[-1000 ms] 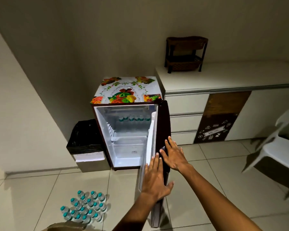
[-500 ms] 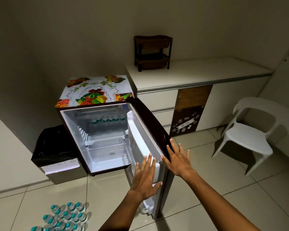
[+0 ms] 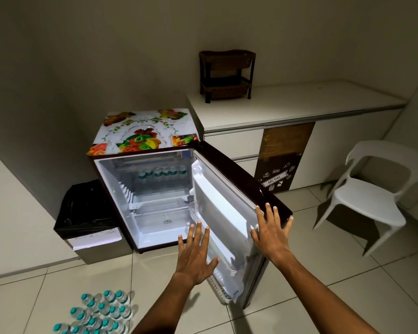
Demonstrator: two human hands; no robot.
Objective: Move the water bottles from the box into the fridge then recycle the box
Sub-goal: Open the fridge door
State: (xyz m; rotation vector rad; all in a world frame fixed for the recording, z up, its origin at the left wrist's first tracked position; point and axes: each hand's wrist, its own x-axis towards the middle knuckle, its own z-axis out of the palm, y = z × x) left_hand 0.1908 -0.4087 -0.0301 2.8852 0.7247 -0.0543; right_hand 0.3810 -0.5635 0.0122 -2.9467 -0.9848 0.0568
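Note:
A small dark-red fridge (image 3: 145,131) with a fruit-print top stands open, and a row of water bottles (image 3: 162,171) sits on its upper shelf. Its door (image 3: 227,208) swings out to the right. My right hand (image 3: 270,233) lies flat with spread fingers on the door's outer edge. My left hand (image 3: 197,253) hovers open in front of the door's inner side, holding nothing. Several teal-capped water bottles (image 3: 101,314) stand on the floor at the lower left. The box is out of view.
A black-lined bin (image 3: 87,213) with a white label sits left of the fridge. A white counter (image 3: 299,102) with drawers and a dark wicker rack (image 3: 227,75) runs behind on the right. A white plastic chair (image 3: 377,196) stands on the tiled floor at the right.
The view has swung left to right and the door now shows more of its inner side. Both hands stay spread at the door, the right one now on its edge.

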